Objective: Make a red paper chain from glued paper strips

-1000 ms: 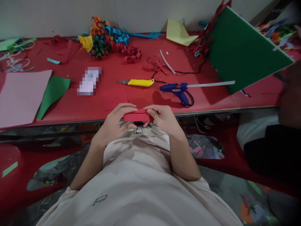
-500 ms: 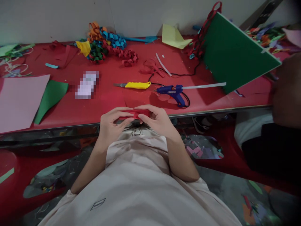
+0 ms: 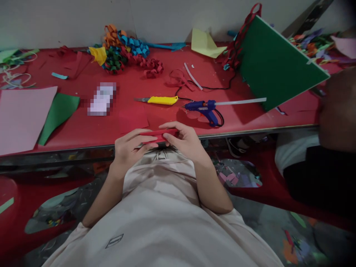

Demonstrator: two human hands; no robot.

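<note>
Currently held: one narrow strip of red paper [image 3: 158, 137], level between both hands, close above the lap at the near edge of the red-topped bench [image 3: 91, 129].
Left hand [image 3: 130, 147]: grip closed on the strip's left end, fingers laid along it.
Right hand [image 3: 183, 141]: grip pinching the right part, thumb on the near face.
Beyond the hands: yellow-handled cutter knife [image 3: 162, 100], lying just left of a blue plastic glue gun [image 3: 204, 107] with a long translucent stick [image 3: 241, 101].

Pink sheet [image 3: 25, 118] beside green paper [image 3: 59, 115], multicoloured paper chains [image 3: 136, 47], pale yellow paper [image 3: 204, 42], tilted green board [image 3: 275, 63]
</note>
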